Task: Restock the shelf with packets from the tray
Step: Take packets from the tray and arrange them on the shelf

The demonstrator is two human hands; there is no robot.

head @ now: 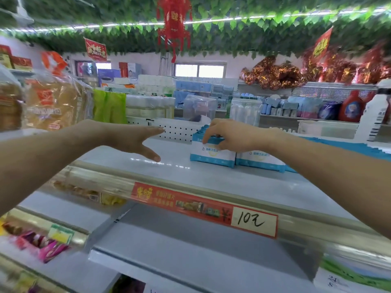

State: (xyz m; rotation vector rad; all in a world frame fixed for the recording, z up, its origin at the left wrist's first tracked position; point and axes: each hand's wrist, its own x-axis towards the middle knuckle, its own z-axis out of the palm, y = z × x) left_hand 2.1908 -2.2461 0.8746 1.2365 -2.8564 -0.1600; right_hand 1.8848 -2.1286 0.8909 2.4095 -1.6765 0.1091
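Observation:
On the top shelf [190, 178] stand white packets with blue edges [211, 154], lined up in rows toward the right. My right hand [228, 136] rests on top of the leftmost row, fingers curled over the packets' upper edges. My left hand [135, 138] hovers over the bare left part of the shelf, flat, fingers straight and thumb spread, holding nothing. A second row of the same packets [260, 160] stands right beside the first, partly hidden by my right forearm. No tray is in view.
Bagged bread [53, 102] fills the shelf's left end. A perforated white back panel [177, 130] runs behind the packets. A red price strip marked 10 [203, 208] fronts the shelf edge. Lower shelves [190, 250] hold snack packets at left. A white bottle [376, 111] stands far right.

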